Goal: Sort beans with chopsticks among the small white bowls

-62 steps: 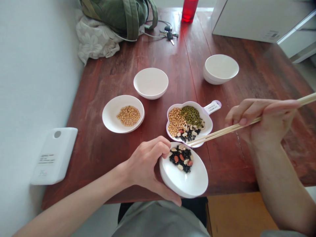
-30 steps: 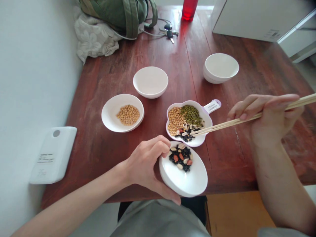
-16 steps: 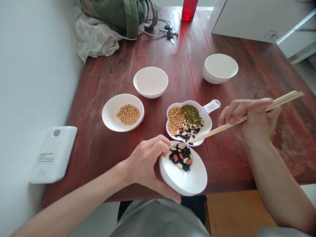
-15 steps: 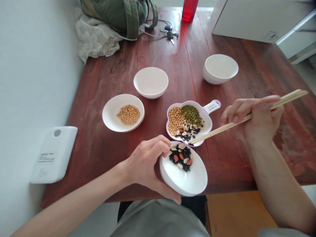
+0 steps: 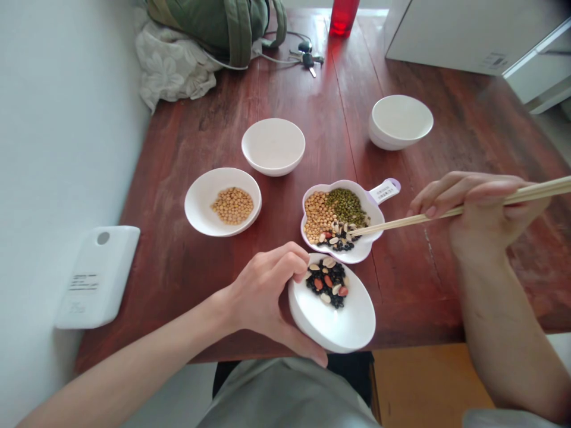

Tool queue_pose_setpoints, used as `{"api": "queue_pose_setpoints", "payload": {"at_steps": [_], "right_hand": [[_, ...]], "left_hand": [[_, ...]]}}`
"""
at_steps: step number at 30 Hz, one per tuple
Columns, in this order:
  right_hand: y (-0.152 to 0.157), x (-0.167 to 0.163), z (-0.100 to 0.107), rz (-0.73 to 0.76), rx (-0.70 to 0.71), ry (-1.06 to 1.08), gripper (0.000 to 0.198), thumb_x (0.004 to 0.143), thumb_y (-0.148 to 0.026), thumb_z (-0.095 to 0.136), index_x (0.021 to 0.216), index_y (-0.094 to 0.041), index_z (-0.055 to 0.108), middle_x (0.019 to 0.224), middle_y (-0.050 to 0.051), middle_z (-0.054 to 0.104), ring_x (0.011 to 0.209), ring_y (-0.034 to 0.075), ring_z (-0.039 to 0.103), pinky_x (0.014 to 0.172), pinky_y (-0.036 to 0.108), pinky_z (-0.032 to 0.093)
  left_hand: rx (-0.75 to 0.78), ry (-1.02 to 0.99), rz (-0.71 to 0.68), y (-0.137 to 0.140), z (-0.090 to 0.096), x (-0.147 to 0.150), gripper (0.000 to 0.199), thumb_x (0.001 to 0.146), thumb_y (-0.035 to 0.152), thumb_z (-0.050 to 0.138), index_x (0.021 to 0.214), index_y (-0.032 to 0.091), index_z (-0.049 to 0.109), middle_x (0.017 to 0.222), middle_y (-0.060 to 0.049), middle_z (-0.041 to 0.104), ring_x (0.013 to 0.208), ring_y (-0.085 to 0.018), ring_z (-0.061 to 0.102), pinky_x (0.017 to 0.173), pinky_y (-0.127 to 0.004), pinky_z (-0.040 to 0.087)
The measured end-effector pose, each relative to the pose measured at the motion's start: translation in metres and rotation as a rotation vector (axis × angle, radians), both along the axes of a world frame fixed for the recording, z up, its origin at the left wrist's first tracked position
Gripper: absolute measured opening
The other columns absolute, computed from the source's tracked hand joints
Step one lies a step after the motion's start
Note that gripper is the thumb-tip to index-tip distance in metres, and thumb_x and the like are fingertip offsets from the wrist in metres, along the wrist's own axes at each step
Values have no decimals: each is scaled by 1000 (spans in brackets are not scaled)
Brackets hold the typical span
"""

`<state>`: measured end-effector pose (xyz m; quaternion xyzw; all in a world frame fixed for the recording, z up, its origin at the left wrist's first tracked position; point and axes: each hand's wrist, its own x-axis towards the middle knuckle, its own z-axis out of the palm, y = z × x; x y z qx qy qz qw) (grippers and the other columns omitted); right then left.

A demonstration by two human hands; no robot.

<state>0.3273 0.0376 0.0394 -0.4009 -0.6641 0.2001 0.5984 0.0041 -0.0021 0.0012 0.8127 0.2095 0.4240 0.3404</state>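
Note:
My left hand (image 5: 272, 297) grips a white bowl (image 5: 357, 324) by its left side, tilting it at the table's front edge. Black beans (image 5: 329, 294) with peanuts and paler pieces lie inside it. In my right hand (image 5: 482, 208) is a pair of wooden chopsticks (image 5: 410, 220). Their tips reach into a flower-shaped dish (image 5: 368, 241) with a short labelled handle, among its black beans and peanuts. Soybeans (image 5: 317, 215) fill the dish's left part and green mung beans (image 5: 345, 205) its upper part. The tilted bowl's rim sits right against the dish's near edge.
A white bowl (image 5: 196, 208) holding soybeans stands left of the dish. Two more white bowls, one behind it (image 5: 273, 145) and one at the far right (image 5: 401, 122), show only white insides. A green bag (image 5: 205, 27), keys (image 5: 307, 59), red bottle (image 5: 343, 18), white box (image 5: 450, 35) and white device (image 5: 98, 279) surround them.
My right hand has moved right and slightly up. The chopstick tips have shifted from the dish's near rim to the beans inside it. My left hand and its bowl stay nearly still.

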Motion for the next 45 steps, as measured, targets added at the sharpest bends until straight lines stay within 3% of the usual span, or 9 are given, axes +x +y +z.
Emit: {"api": "queue_pose_setpoints", "payload": {"at_steps": [5,11,14,19,24,31,36,40,45], "right_hand": [[2,1,0,44,16,-46,71,107,-63,64,49,-21,58,49,2,60,45,18,62,45,33,50],[1,-6,-6,106,-123,-6,71,106,-66,63,51,-21,66,50,4,63,46,21,67,45,33,52],[2,-14,-9,91,-186,109,74,101,-72,66,48,-21,64,47,3,60,41,19,62,41,33,52],[11,-20,-7,-12,-111,364,82,93,-77,73,37,-22,51,37,-2,42,29,13,43,32,30,45],[10,-13,-5,-92,-47,227,79,98,-73,69,40,-22,52,40,1,50,37,17,56,34,29,41],[-1,-12,-10,10,-141,103,69,97,-69,74,49,-20,67,51,5,65,46,20,66,40,30,46],[5,-24,-11,41,-188,240,76,96,-75,70,44,-20,62,43,2,55,35,16,55,32,28,41],[14,-23,-8,-22,-125,377,81,93,-77,74,38,-21,53,38,-2,43,29,11,44,30,26,40],[13,-10,-5,-115,-33,283,83,92,-78,74,38,-21,47,40,0,49,36,13,56,33,25,40]], "left_hand": [[2,5,0,0,1,0,88,57,85,95,100,26,45,89,0,67,71,-15,66,56,-24,55],[-8,3,-4,-1,0,-1,89,54,81,98,99,26,45,91,-1,68,72,-16,67,58,-24,55],[-9,4,-5,-1,0,-1,89,53,81,99,99,26,46,92,-1,68,73,-16,67,59,-25,55],[-12,1,-6,0,0,-1,89,54,81,98,99,26,45,92,-1,68,72,-15,66,58,-24,53],[2,-2,-4,0,1,-1,89,54,80,99,100,26,46,91,-1,67,71,-16,66,56,-25,53],[25,8,-1,0,1,-1,88,57,83,96,101,25,46,91,-1,68,72,-16,68,58,-25,56],[11,12,-6,-1,0,-1,89,53,80,99,99,26,45,90,-1,67,71,-17,66,56,-26,54],[15,13,-11,0,0,-1,89,53,78,100,100,26,45,91,-1,68,72,-17,67,58,-26,54],[16,22,-28,1,1,-2,89,51,74,103,100,26,45,94,-2,68,75,-18,67,63,-28,55]]}}
